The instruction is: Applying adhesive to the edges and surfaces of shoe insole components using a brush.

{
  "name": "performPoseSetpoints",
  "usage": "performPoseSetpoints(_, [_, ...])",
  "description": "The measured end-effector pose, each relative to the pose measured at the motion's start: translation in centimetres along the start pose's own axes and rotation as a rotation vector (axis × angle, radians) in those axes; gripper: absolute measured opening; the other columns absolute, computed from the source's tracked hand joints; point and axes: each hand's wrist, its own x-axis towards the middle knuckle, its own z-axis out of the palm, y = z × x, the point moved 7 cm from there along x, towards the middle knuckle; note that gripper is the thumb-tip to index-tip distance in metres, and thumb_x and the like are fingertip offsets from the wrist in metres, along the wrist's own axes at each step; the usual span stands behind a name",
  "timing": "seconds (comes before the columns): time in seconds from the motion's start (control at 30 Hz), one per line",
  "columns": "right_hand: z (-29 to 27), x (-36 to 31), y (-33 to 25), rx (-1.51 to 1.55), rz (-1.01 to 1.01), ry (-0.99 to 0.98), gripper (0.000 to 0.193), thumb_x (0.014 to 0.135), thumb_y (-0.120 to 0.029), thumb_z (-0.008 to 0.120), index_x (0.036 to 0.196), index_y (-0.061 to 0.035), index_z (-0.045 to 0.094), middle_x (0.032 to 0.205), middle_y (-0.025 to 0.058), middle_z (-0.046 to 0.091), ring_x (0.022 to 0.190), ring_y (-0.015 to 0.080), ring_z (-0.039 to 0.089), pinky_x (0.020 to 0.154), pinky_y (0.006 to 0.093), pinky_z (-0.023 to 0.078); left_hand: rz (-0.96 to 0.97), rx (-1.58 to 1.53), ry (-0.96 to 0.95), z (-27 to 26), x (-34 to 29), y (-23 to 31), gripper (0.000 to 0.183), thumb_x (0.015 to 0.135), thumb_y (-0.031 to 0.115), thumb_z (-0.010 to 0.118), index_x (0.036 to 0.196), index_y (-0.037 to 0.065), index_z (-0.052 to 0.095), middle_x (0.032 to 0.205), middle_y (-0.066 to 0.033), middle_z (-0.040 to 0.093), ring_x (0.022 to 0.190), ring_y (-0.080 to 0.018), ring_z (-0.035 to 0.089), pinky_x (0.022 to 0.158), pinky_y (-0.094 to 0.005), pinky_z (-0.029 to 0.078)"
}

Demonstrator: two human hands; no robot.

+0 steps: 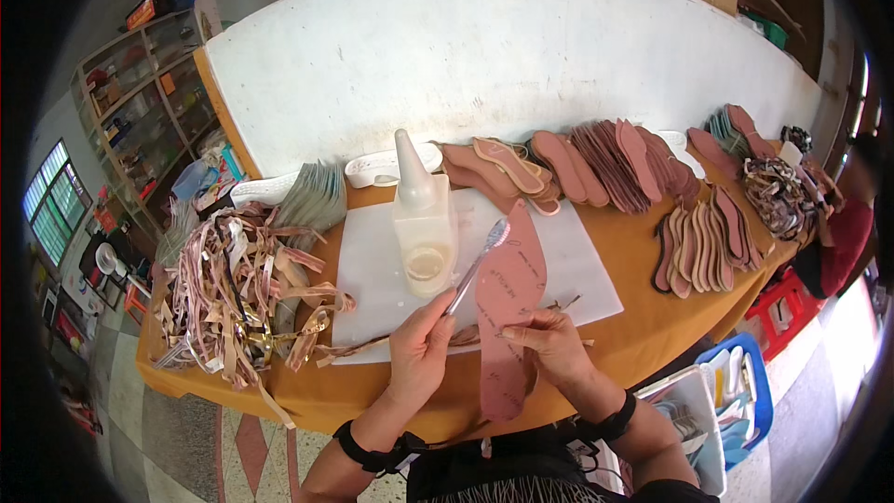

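My left hand (421,346) is closed around the handle of a toothbrush (468,281), its bristled head angled up against or just over the edge of a pink insole (514,270). The insole stands nearly upright, and my right hand (557,350) pinches it at its lower right edge between thumb and fingers. Beyond them stands a whitish squeeze bottle (424,233) with a tall cone-shaped nozzle and a round opening low on its front. A white sheet (372,251) lies under the bottle. On it, partly behind my hands, runs a thin strap bundle (368,346).
A tangled heap of pink and tan straps (242,289) covers the table's left side. Stacked insoles (605,163) line the back, and sandal soles (708,247) fan out at right. Below the right edge is a blue crate (765,391). A person in red (849,233) sits at far right.
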Motion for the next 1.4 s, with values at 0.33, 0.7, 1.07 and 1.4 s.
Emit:
performPoseSetpoints(0.33, [-1.3, 0.2, -0.1, 0.035, -0.076, 0.022, 0.013, 0.074, 0.002, 0.061, 0.086, 0.0013, 0.063, 0.082, 0.0047, 0.062, 0.073, 0.0113, 0.056, 0.069, 0.0238, 0.045, 0.174, 0.290, -0.054, 0.4, 1.3, 1.2, 0.029, 0.081, 0.002, 0.052, 0.111, 0.003, 0.053, 0.069, -0.0086, 0.051, 0.060, -0.0140, 0.045, 0.056, -0.0246, 0.038])
performPoseSetpoints(0.7, [-2.0, 0.9, 0.2, 0.121, -0.064, 0.120, 0.014, 0.075, 0.005, 0.057, 0.088, 0.0009, 0.061, 0.082, 0.0066, 0.061, 0.072, 0.0156, 0.059, 0.067, 0.0270, 0.048, 0.146, 0.310, -0.011, 0.7, -1.3, -0.1, 0.033, 0.080, 0.004, 0.056, 0.112, 0.010, 0.054, 0.063, -0.0100, 0.048, 0.054, -0.0217, 0.046, 0.051, -0.0300, 0.039])
performPoseSetpoints(1.07, [-3.1, 1.7, 0.1, 0.140, -0.089, 0.164, 0.005, 0.076, -0.003, 0.059, 0.081, -0.0002, 0.060, 0.073, 0.0028, 0.058, 0.062, 0.0097, 0.050, 0.057, 0.0216, 0.039, 0.144, 0.243, -0.035, 1.3, -3.0, -0.5, 0.033, 0.079, 0.003, 0.055, 0.112, 0.006, 0.053, 0.067, -0.0115, 0.050, 0.058, -0.0225, 0.049, 0.055, -0.0298, 0.041])
performPoseSetpoints(1.4, [-4.3, 2.4, -0.4, 0.160, -0.129, 0.247, 0.003, 0.077, -0.006, 0.059, 0.080, -0.0035, 0.059, 0.067, -0.0013, 0.054, 0.055, 0.0076, 0.042, 0.053, 0.0208, 0.033, 0.117, 0.255, -0.054, 1.5, -4.6, -0.4, 0.034, 0.078, 0.001, 0.056, 0.111, 0.007, 0.054, 0.064, -0.0081, 0.049, 0.055, -0.0213, 0.046, 0.054, -0.0294, 0.041])
